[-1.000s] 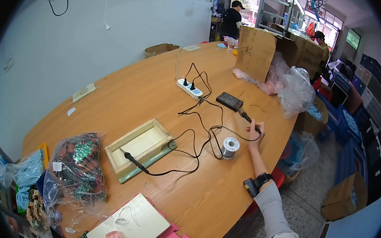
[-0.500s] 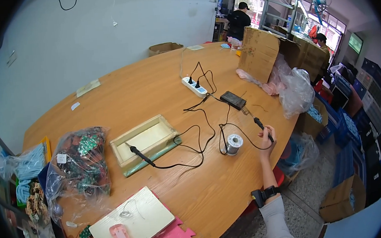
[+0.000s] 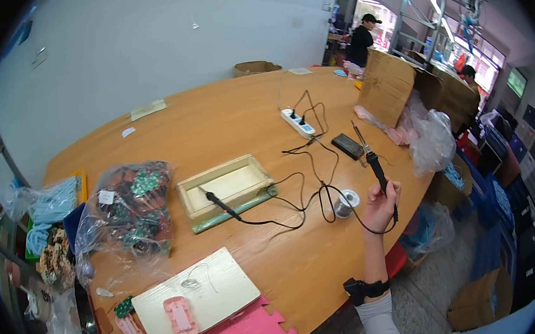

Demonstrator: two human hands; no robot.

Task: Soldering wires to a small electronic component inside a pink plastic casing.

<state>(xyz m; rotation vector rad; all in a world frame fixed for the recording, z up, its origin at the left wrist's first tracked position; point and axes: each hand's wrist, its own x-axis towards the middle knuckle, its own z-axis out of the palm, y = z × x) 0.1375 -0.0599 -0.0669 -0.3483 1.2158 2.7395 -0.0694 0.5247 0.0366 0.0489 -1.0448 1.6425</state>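
My right hand (image 3: 382,208) is closed round the handle of a soldering iron (image 3: 375,165), its metal tip raised and pointing away from me. Just left of that hand stands a spool of solder wire (image 3: 347,203), partly behind the iron's cord. A dark soldering iron stand (image 3: 348,146) lies beyond it. A second soldering iron (image 3: 223,206) rests with its tip over a shallow wooden tray (image 3: 258,189). On a white board (image 3: 228,301) at the near left are a pink plastic shell (image 3: 181,317) and a thin coil of wire (image 3: 191,282). My left hand does not show.
A clear bag of green circuit boards (image 3: 128,211) sits at the left. Black cords run across the table to a white power strip (image 3: 297,123). Cardboard boxes (image 3: 388,86) and plastic bags (image 3: 432,140) crowd the right edge. Two people stand in the far background.
My right hand has lifted the soldering iron, swinging its tip up and away from the stand. The whole view has shifted, so the table's things appear farther right.
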